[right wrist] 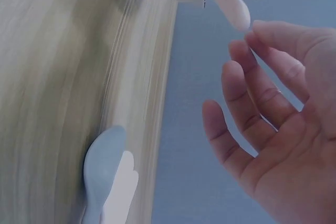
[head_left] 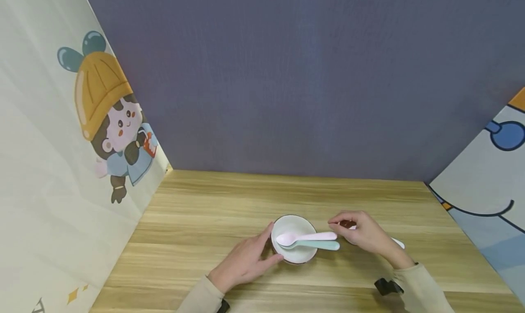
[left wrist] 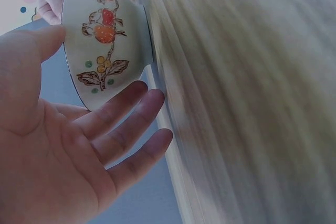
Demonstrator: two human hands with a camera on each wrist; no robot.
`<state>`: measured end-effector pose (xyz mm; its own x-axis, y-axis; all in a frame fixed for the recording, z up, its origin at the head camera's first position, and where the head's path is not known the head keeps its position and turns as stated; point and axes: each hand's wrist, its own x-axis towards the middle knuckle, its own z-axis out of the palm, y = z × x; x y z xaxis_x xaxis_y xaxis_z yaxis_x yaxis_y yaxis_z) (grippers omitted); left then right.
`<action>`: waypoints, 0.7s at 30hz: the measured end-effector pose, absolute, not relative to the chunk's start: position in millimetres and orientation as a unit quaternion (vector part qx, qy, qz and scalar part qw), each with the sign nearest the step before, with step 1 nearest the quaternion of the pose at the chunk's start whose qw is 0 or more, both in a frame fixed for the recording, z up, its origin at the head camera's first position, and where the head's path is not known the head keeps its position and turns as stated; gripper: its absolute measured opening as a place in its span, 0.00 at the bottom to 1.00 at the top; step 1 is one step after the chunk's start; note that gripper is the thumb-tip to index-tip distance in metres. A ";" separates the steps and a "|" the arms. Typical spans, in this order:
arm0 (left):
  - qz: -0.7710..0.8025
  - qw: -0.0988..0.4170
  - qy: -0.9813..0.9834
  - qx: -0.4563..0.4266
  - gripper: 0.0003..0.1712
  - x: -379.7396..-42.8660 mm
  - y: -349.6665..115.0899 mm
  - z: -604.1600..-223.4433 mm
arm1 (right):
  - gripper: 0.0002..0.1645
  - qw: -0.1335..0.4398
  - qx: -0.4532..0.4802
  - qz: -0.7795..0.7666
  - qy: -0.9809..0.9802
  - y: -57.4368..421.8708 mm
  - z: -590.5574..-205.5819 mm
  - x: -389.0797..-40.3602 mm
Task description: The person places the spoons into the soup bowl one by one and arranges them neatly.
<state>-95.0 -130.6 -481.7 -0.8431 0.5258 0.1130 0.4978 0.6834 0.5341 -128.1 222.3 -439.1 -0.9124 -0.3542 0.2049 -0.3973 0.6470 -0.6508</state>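
Note:
A small white bowl (head_left: 290, 223) with a dark rim stands on the table, painted with red fruit and leaves on its side. Inside it lean a pink spoon (head_left: 317, 236) and a mint green spoon (head_left: 324, 245), handles over the right rim. My left hand (head_left: 250, 258) rests at the bowl's left side, thumb and index finger touching it, the other fingers extended. Close to the pink handle's end is my right hand (head_left: 362, 233), fingers loosely bent, thumb and index tips together, nothing visible between them. A brown-and-white patch shows behind these fingers in the head view.
A pale blue spoon (right wrist: 105, 161) lies on the wooden table (head_left: 197, 231), beside a white handle-like piece (right wrist: 123, 187) that shows right of my right hand. A dark blue-grey panel (head_left: 262, 85) stands at the back, with cartoon-printed sheets (head_left: 45, 140) at both sides.

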 end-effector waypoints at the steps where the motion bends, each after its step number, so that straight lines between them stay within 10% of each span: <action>1: 0.284 0.025 0.917 0.279 0.53 -94.9 -130.2 -481.6 | 0.05 0.029 0.205 0.367 -0.907 223.8 -439.4 -127.7; 21: 0.294 0.016 0.915 0.276 0.52 -103.8 -117.4 -485.4 | 0.08 0.026 0.175 0.373 -0.911 256.1 -454.2 -139.0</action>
<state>-103.8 -117.4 -485.4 -0.8472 0.5145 0.1324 0.4953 0.6748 0.5470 -139.0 256.1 -454.2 -0.9370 -0.2999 0.1792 -0.3394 0.6598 -0.6704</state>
